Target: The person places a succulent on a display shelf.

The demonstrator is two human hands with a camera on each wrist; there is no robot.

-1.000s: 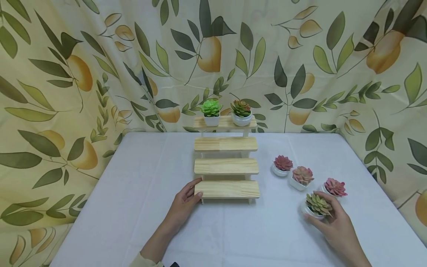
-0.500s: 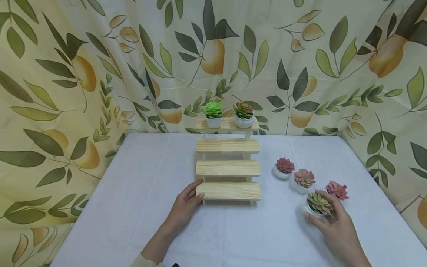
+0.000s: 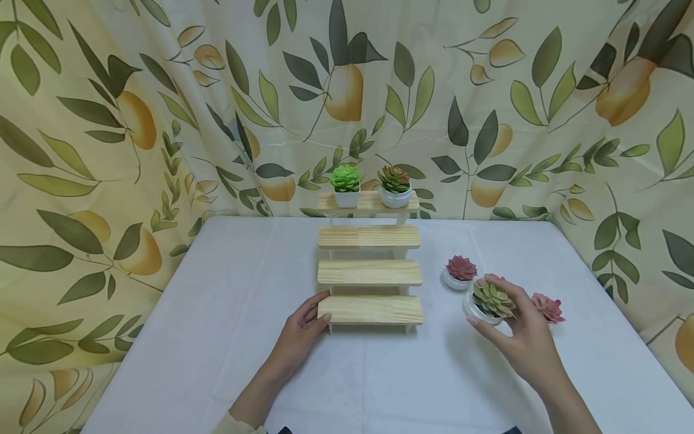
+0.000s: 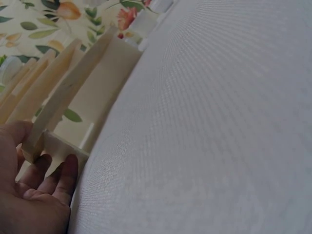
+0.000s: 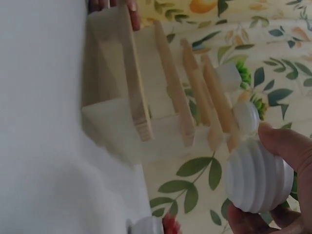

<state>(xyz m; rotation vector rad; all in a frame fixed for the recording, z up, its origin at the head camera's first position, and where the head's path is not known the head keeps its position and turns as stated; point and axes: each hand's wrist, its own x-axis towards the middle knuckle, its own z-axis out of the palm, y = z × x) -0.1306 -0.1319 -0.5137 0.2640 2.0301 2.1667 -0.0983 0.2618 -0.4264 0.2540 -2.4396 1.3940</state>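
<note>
My right hand (image 3: pixel 528 343) grips a potted green succulent (image 3: pixel 492 299) by its round white pot, raised over the table. In the right wrist view the ridged white pot (image 5: pixel 258 176) sits between thumb and fingers. My left hand (image 3: pixel 300 325) holds the left end of the lowest step of a four-tier wooden display stand (image 3: pixel 370 310). Seen from the left wrist, the thumb lies at the step board (image 4: pixel 61 97) and curled fingers (image 4: pixel 67 180) press its white side support. A green succulent (image 3: pixel 346 185) and a reddish-green succulent (image 3: pixel 394 186) stand on the top step.
Right of the stand, a dark pink succulent (image 3: pixel 459 272) stands on the white-covered table (image 3: pixel 244 271). Another pink succulent (image 3: pixel 549 308) is partly behind my right hand; a third is mostly hidden by the held plant. A leaf-patterned curtain (image 3: pixel 412 108) hangs behind.
My right hand has lifted the green succulent off the table and carried it up and to the left, across the pale pink one. The left hand stays on the stand.
</note>
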